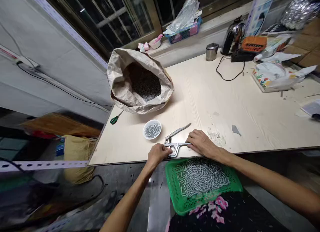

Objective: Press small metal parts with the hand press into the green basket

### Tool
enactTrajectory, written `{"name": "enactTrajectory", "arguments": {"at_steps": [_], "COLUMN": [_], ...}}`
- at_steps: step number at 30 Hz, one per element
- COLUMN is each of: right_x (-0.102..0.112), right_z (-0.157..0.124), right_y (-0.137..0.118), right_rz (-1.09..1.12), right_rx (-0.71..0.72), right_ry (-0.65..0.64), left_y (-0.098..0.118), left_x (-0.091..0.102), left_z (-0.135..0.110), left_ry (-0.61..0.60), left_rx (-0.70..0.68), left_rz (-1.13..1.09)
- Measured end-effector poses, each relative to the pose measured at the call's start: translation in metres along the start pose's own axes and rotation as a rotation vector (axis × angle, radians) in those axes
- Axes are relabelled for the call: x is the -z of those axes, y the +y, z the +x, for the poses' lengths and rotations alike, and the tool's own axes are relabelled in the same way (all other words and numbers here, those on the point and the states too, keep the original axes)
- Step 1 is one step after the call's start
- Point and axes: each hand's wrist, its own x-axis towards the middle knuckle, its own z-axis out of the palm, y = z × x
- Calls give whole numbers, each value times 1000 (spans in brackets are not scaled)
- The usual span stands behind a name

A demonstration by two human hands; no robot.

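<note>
Pliers (178, 144) on the bench (200, 98), near its front edge, between my hands; handles spread wide, spring showing. My left hand (157, 154) has thumb and fingers pinched at the head of the pliers; can't tell if a small part is in the pinch too. My right hand (200, 142) is curled over the end of the lower handle. Step in hand, I'd judge: lining up or setting something at the head. The next move seems to call for a steady left pinch and the right hand free to reach the raised handle. Bowl (144, 131) of small metal pieces just beside; green basket (172, 188) of metal pins on my lap. Writing: dark characters on the orange box (253, 43), print on the tall carton (260, 13), neither clear enough to read. No brand legible.
</note>
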Motion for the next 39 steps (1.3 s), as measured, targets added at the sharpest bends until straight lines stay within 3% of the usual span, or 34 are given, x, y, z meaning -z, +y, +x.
{"name": "enactTrajectory", "arguments": {"at_steps": [7,12,17,21,23,27,29,31,33,36,39], "right_x": [-11,-19,-23,-24,-24,-22,-22,-22,-23,-24,-24], "right_z": [10,10,9,9,9,9,9,8,8,9,9], "right_y": [1,0,0,0,0,0,0,0,0,0,0], "right_rz": [-34,8,44,59,64,63,58,54,53,52,50], "right_rx": [-28,-31,-20,-18,-17,-18,-19,-18,-18,-20,-25], "right_ry": [97,168,215,226,227,222,215,212,217,218,214], "left_y": [1,-3,1,10,16,20,12,0,-14,-24,-21], "left_x": [5,0,-2,10,11,8,12,23,37,52,56], "left_z": [13,6,-9,-26,-41,-65,-60,-42,-19,9,21], "left_ry": [-22,-31,270,422,403,168,251,445,520,473,381], "left_rx": [-88,18,-32,-103,-202,-402,-385,-292,-219,-199,-226], "left_rz": [10,-192,-28,-122,-209,-156,-68,22,118,256,347]}}
